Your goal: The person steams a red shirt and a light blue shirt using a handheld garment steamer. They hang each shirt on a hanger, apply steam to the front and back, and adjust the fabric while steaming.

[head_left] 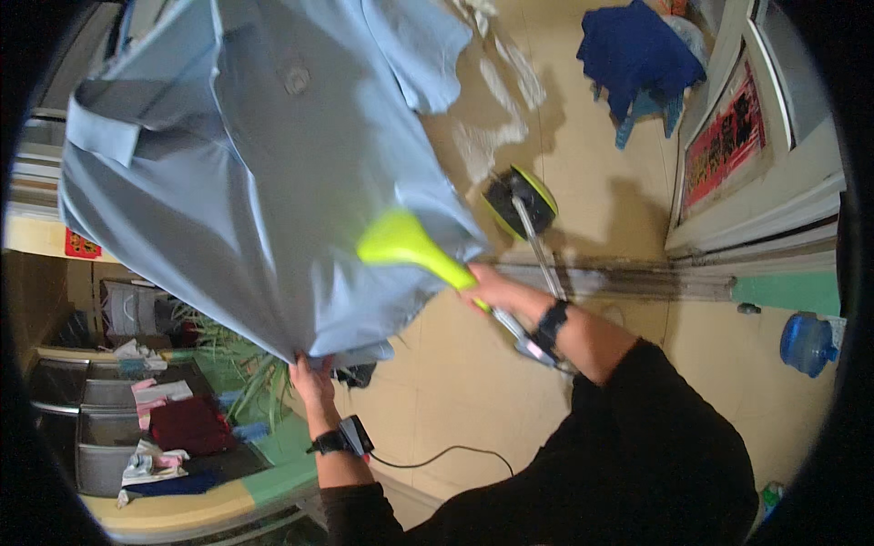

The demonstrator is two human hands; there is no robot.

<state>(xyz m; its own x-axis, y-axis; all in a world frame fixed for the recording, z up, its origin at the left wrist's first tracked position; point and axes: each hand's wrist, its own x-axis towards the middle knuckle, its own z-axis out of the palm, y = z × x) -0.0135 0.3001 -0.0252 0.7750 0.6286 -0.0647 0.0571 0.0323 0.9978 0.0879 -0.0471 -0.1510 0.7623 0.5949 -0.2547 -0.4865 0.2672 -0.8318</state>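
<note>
A light blue garment (293,170), seemingly a shirt with a short sleeve and a waist tab, hangs spread out before me. My left hand (313,382) pinches its lower edge and pulls it taut. My right hand (486,286) grips the handle of a bright green garment steamer head (403,246), which lies against or just over the cloth; contact is hard to tell. A grey hose (512,327) runs from the handle. Black straps circle both wrists, and a small device sits on the left one.
The steamer's base with its metal pole (536,239) stands on the tiled floor. A stool bears dark blue cloth (638,54) near a door (765,164). A blue water jug (809,345) is at right. Folded clothes (191,424) and a green plant (263,382) are at left. A cable (444,454) crosses the floor.
</note>
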